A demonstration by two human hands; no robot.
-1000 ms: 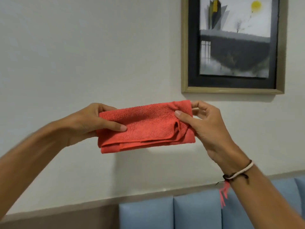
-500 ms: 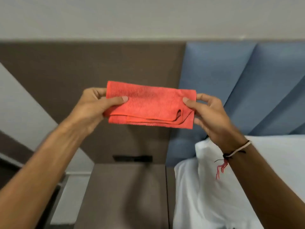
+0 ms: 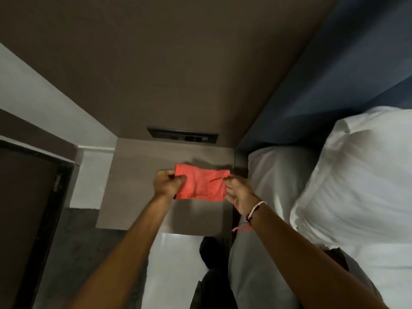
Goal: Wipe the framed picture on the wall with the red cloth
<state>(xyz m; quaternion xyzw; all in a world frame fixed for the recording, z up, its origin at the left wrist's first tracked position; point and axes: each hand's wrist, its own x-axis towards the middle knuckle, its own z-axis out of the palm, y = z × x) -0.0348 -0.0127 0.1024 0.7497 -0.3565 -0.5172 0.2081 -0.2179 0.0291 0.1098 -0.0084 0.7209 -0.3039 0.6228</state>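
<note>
I look down along a brown wall panel (image 3: 178, 63) that fills the top of the view, with a blue padded headboard (image 3: 334, 74) running beside it on my right. Below the headboard lies the bed, its white pillow (image 3: 356, 186) bulging large at the right edge and a second white pillow (image 3: 274, 170) tucked against the headboard's foot. Under my hands sits a brown bedside table (image 3: 133, 186), and on the wall just above it a dark switch plate (image 3: 181, 136). At the left a dark door (image 3: 24, 219) stands in its frame, cut off by the picture's edge, with pale wall (image 3: 44, 103) above it. A dark shape by the bed near the floor is too dim to make out. The framed picture is outside my view here. Both my forearms reach forward and down from the bottom edge. My left hand (image 3: 167, 184) is closed in a fist on the left end of the red cloth (image 3: 201, 186); my right hand (image 3: 239, 192) pinches the right end, a corded bracelet (image 3: 254, 211) at the wrist. The cloth hangs folded and bunched between them, above the table top
</note>
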